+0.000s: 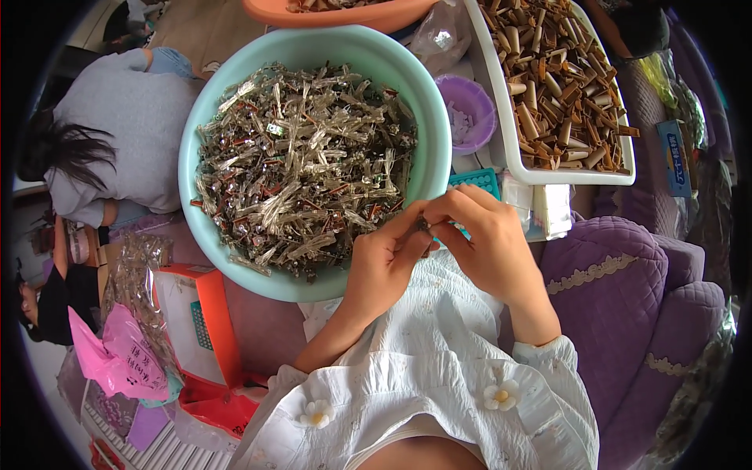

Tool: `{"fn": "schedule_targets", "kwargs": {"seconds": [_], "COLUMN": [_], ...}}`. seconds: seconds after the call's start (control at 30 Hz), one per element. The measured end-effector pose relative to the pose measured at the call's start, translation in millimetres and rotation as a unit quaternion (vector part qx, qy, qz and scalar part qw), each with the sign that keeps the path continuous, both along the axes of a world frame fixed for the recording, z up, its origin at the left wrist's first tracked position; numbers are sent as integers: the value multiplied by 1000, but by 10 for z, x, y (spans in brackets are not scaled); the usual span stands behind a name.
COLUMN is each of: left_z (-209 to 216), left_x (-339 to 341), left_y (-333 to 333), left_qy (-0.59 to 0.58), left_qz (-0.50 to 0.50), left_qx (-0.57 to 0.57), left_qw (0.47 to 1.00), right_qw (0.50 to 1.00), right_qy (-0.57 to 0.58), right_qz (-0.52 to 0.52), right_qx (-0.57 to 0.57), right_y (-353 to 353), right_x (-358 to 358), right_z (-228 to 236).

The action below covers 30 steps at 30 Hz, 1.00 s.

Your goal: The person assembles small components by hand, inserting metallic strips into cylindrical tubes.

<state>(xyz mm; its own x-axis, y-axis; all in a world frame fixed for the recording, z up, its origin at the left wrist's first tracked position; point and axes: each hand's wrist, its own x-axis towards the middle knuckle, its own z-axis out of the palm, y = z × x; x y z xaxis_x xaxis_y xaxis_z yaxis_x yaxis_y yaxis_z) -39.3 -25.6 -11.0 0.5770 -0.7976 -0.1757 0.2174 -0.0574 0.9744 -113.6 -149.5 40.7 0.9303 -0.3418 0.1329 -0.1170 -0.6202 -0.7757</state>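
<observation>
My left hand (pixel 381 262) and my right hand (pixel 484 231) meet over the near right rim of a pale green basin (pixel 315 291). Fingertips of both hands are pinched around a small dark piece (pixel 423 225), mostly hidden by the fingers, so its kind does not show. Heaped in the basin are many shiny clear-plastic tufts (pixel 301 168), mixed with bits of reddish brown. Just beyond my right hand lies a teal tray (pixel 479 182), partly covered by the fingers.
A white tub (pixel 509 117) of rolled brown pieces (pixel 560 94) stands far right, beside a purple bowl (pixel 474 133) holding white bits. An orange basin (pixel 337 17) is at the back. Purple quilted seating (pixel 611 282) flanks my right. An orange-red box (pixel 211 321) and another person (pixel 125 133) are left.
</observation>
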Motion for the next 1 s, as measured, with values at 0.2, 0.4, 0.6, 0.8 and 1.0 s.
{"fn": "schedule_targets", "kwargs": {"seconds": [0.2, 0.4, 0.6, 0.8, 1.0], "left_z": [80, 41, 87, 140, 94], "left_x": [-21, 60, 204, 157, 101], "left_y": [-7, 14, 45, -46, -70], "left_qy": [-49, 104, 144, 187, 192], "left_qz": [-56, -44, 5, 9, 13], "left_qx": [6, -56, -61, -101, -139], "left_qw": [997, 992, 988, 977, 971], "right_qw": [983, 975, 987, 937, 934], "right_qy": [106, 127, -18, 50, 76], "right_qz": [149, 184, 73, -204, -193], "right_qx": [-23, 9, -139, -279, -290], "right_y": [-325, -438, -751, -1662, -1697], "right_x": [136, 248, 234, 108, 203], "right_z": [122, 139, -64, -442, -521]}}
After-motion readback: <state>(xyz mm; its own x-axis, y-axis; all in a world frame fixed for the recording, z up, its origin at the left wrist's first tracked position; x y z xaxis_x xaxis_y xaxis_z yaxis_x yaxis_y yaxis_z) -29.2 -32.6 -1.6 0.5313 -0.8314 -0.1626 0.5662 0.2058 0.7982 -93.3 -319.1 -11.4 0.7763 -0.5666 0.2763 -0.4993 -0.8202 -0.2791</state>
